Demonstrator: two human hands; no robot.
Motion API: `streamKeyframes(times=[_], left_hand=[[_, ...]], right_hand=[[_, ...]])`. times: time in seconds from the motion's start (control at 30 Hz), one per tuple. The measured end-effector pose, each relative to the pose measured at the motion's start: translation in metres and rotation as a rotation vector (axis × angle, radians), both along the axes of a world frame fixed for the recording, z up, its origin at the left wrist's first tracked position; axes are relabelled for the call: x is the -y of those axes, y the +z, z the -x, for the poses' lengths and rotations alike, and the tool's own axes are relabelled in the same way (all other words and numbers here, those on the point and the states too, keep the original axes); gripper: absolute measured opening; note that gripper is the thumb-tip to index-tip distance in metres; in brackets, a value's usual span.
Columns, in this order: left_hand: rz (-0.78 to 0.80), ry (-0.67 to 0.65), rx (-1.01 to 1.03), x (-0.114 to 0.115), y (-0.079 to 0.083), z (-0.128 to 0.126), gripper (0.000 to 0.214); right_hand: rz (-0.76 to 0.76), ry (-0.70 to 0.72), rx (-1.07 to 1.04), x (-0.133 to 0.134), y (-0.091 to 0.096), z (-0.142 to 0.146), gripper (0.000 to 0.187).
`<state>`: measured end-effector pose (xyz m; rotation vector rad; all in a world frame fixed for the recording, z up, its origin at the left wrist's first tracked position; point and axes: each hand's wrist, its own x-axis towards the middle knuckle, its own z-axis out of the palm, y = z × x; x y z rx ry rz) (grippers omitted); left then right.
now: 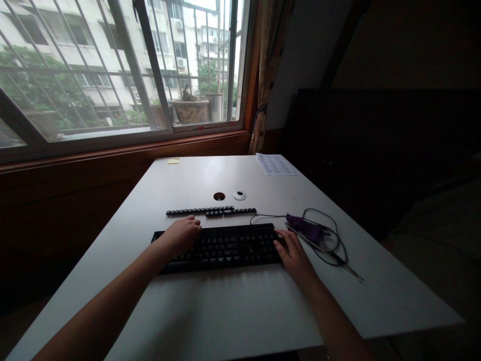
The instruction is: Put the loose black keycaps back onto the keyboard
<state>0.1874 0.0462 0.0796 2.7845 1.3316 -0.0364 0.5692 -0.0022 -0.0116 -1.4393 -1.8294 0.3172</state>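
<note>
A black keyboard (pixel 225 246) lies on the white table (pixel 240 311) in front of me. My left hand (pixel 183 234) rests over its left end, fingers curled down on the keys. My right hand (pixel 293 253) lies at its right end, fingers touching the edge. Just behind the keyboard a row of loose black keycaps (pixel 210 211) is lined up on the table. The keyboard's black cable (pixel 330 240) loops to the right around a purple tool (pixel 306 228).
A cable hole (pixel 219 196) and its white cap (pixel 239 195) sit behind the keycaps. A printed sheet (pixel 275 164) and a yellow note (pixel 173 161) lie near the far edge. A barred window (pixel 112 65) is at the back; dark furniture (pixel 376 150) stands right.
</note>
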Motion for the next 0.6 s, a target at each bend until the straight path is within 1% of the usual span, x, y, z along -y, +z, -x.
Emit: streamKeyframes(times=[0.13,0.23,0.37,0.47,0.53,0.6], left_hand=[[-0.021,0.009,-0.044,0.001,0.003,-0.014,0.021],[-0.010,0.034,-0.020,-0.004,0.001,-0.016,0.021],[0.047,0.044,0.023,-0.009,-0.008,-0.001,0.017],[0.065,0.050,0.110,-0.007,-0.017,0.015,0.016],[0.048,0.078,0.206,-0.002,-0.022,0.025,0.021],[0.020,0.112,0.322,0.004,-0.024,0.037,0.027]], right_hand=[[-0.009,-0.003,0.013,0.000,0.002,0.001,0.035],[-0.008,-0.006,0.016,0.000,0.002,0.001,0.036],[-0.013,-0.007,0.035,0.001,0.000,0.001,0.036],[-0.056,-0.019,0.068,0.002,0.002,0.003,0.035],[-0.106,-0.033,0.102,0.004,0.007,0.006,0.035],[-0.146,-0.025,0.139,0.007,0.017,0.012,0.035]])
